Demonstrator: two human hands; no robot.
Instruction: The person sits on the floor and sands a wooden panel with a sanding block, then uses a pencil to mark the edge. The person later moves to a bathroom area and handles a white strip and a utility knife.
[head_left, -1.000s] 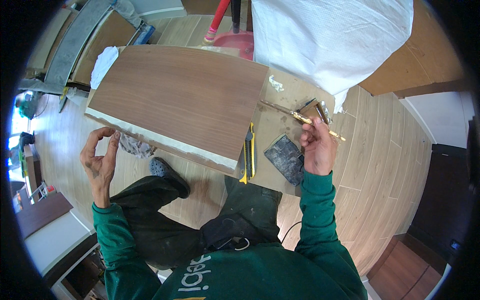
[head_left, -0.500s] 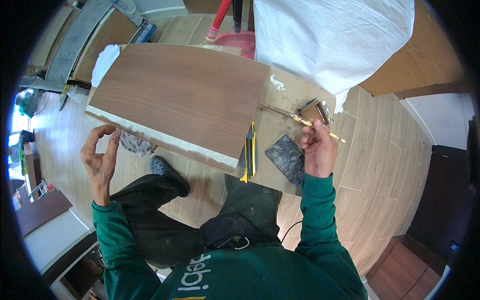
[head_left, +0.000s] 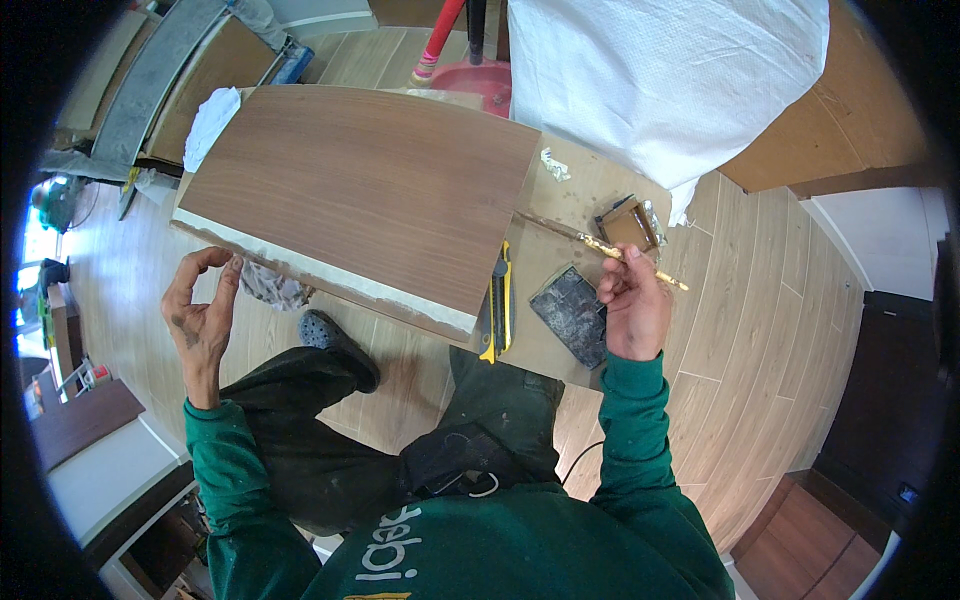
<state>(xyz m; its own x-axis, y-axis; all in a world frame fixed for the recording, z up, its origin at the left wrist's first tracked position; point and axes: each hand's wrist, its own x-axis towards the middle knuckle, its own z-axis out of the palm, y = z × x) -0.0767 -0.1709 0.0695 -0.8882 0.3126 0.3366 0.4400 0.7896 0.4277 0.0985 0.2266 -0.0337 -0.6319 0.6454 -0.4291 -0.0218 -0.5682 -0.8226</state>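
A wood-grain panel (head_left: 370, 195) with a pale strip along its near edge lies on a light brown board (head_left: 535, 340). At the panel's near left edge, the thumb and forefinger of my left hand (head_left: 203, 310) close on the rim; a crumpled rag (head_left: 275, 288) shows just beside them, below the panel. My right hand (head_left: 637, 305) grips a thin brush (head_left: 560, 228) by its yellow-stained handle, its dark tip at the panel's right edge. Near that hand are a small open box (head_left: 630, 222) with brown contents and a dusty black pad (head_left: 572, 318).
A yellow and black utility knife (head_left: 499, 305) lies against the panel's right edge. A crumpled white scrap (head_left: 554, 165) sits farther back. Behind the board stand a large white sack (head_left: 660, 80) and a pink basin (head_left: 480, 80). My shoe (head_left: 338, 348) rests on the wood-look floor.
The brush tip has shifted slightly left and down along the panel's right edge, with my right hand moving a little. My left hand stays where it was.
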